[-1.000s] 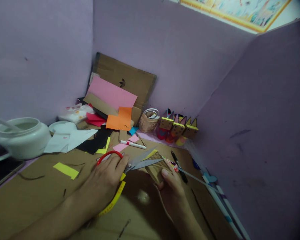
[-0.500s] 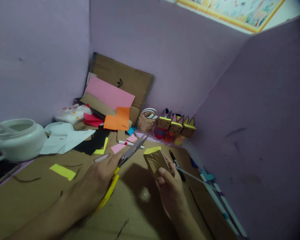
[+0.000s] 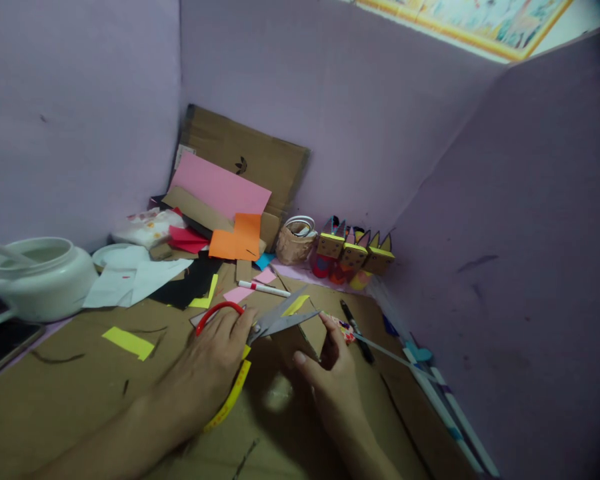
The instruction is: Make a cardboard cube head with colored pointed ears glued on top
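Note:
My left hand [image 3: 215,353] grips a pair of scissors [image 3: 273,321] with one red and one yellow handle. Its blades are spread apart around a yellow paper flap [image 3: 297,305]. That flap sticks out from a small brown cardboard box [image 3: 305,337], which my right hand [image 3: 333,367] holds between thumb and fingers. Part of the box lies hidden behind the blades and fingers. Just beyond my right fingers, a patch of red-and-white patterned material [image 3: 341,327] shows, and a black marker [image 3: 356,331] lies beside it on the cardboard-covered table [image 3: 180,427].
A white pot [image 3: 40,283] and a phone [image 3: 10,350] occupy the left side. Coloured paper sheets [image 3: 235,241] and a cardboard panel [image 3: 250,143] fill the back corner. Several eared box figures [image 3: 355,253] stand near a brown holder [image 3: 295,243]. Long white tubes [image 3: 445,407] line the right wall.
The scissors have opened, and their blades moved right onto the yellow flap. My right hand has turned the box, so a different side faces me.

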`<act>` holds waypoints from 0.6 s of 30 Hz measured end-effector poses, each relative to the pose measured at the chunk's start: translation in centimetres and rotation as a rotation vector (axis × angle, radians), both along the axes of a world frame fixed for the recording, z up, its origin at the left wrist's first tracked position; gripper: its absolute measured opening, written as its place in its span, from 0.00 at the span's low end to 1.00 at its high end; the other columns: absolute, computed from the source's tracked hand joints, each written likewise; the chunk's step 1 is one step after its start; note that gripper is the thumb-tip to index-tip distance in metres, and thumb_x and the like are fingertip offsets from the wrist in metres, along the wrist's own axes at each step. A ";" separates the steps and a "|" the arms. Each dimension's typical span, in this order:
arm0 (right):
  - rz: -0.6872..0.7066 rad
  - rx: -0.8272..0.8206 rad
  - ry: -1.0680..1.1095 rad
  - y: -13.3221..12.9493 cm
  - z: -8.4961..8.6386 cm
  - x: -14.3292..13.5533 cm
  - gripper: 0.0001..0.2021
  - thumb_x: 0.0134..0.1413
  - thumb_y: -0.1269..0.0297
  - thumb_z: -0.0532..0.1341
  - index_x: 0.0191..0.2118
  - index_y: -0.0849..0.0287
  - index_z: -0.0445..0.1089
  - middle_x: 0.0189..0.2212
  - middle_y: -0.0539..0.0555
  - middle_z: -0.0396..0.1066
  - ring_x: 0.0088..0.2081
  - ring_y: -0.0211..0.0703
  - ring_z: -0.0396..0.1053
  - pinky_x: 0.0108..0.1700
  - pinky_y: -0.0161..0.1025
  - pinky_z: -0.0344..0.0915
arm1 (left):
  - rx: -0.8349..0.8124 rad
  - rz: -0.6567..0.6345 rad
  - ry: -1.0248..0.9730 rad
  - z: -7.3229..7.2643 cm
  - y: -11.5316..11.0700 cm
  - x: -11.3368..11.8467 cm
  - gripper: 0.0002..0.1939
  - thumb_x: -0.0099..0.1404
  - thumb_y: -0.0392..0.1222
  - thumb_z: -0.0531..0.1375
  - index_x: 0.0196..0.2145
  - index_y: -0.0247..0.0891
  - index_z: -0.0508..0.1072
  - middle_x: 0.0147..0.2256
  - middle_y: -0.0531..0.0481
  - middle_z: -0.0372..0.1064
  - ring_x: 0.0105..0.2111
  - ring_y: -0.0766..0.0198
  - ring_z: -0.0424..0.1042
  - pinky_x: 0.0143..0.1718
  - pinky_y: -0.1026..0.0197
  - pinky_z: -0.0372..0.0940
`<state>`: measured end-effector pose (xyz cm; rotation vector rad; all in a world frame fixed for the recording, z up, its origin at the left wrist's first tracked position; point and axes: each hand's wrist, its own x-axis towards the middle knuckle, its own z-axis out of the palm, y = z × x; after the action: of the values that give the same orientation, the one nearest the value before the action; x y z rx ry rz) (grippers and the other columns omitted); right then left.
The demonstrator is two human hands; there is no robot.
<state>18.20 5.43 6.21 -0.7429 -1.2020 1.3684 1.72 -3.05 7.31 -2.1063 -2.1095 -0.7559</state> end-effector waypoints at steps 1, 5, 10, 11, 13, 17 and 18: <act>-0.005 -0.004 -0.009 0.0 0.0 0.0 0.28 0.27 0.73 0.71 0.42 0.55 0.69 0.45 0.54 0.72 0.50 0.52 0.66 0.50 0.43 0.63 | -0.011 -0.001 0.016 0.2 0.0 0.0 0.25 0.60 0.26 0.46 0.55 0.36 0.59 0.42 0.42 0.65 0.44 0.54 0.65 0.46 0.51 0.63; 0.000 -0.001 -0.037 -0.2 0.0 0.1 0.29 0.28 0.74 0.71 0.43 0.54 0.68 0.45 0.53 0.72 0.49 0.50 0.67 0.50 0.43 0.64 | -0.116 -0.008 0.059 1.4 -0.2 0.3 0.27 0.59 0.24 0.44 0.55 0.33 0.59 0.42 0.39 0.65 0.43 0.51 0.66 0.43 0.49 0.64; 0.005 0.025 -0.045 -0.2 0.1 0.1 0.29 0.29 0.76 0.70 0.44 0.54 0.68 0.46 0.53 0.72 0.48 0.50 0.67 0.49 0.42 0.64 | -0.187 -0.027 -0.012 1.8 -0.3 0.4 0.28 0.56 0.22 0.42 0.54 0.33 0.59 0.43 0.39 0.66 0.43 0.53 0.67 0.43 0.51 0.65; -0.001 0.020 -0.053 -0.3 0.1 0.1 0.29 0.28 0.76 0.70 0.44 0.53 0.68 0.45 0.53 0.72 0.48 0.50 0.67 0.49 0.42 0.64 | -0.178 -0.038 -0.026 1.7 -0.3 0.4 0.29 0.56 0.23 0.43 0.54 0.34 0.59 0.43 0.40 0.66 0.43 0.53 0.67 0.43 0.52 0.65; -0.012 0.000 -0.065 -0.3 0.1 0.1 0.29 0.27 0.76 0.71 0.43 0.53 0.69 0.45 0.52 0.72 0.48 0.51 0.68 0.49 0.42 0.64 | -0.154 -0.051 -0.038 1.4 -0.4 0.3 0.29 0.56 0.23 0.44 0.55 0.35 0.59 0.42 0.40 0.67 0.43 0.54 0.68 0.42 0.53 0.65; -0.025 -0.014 -0.073 -0.3 -0.1 0.1 0.30 0.26 0.74 0.71 0.44 0.54 0.69 0.43 0.52 0.73 0.46 0.51 0.68 0.47 0.42 0.64 | -0.160 -0.049 -0.006 1.0 -0.5 0.1 0.31 0.55 0.23 0.43 0.55 0.34 0.59 0.43 0.39 0.68 0.39 0.54 0.70 0.39 0.53 0.67; -0.024 -0.007 -0.071 -0.3 -0.2 0.1 0.30 0.27 0.74 0.71 0.44 0.54 0.69 0.43 0.52 0.72 0.47 0.51 0.68 0.47 0.42 0.64 | -0.163 -0.049 0.001 0.9 -0.5 0.1 0.31 0.54 0.23 0.43 0.55 0.35 0.60 0.42 0.39 0.68 0.38 0.53 0.71 0.37 0.52 0.67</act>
<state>18.29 5.11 6.00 -0.8141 -1.2410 1.3366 1.78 -3.56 8.19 -2.2448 -2.1961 -0.6061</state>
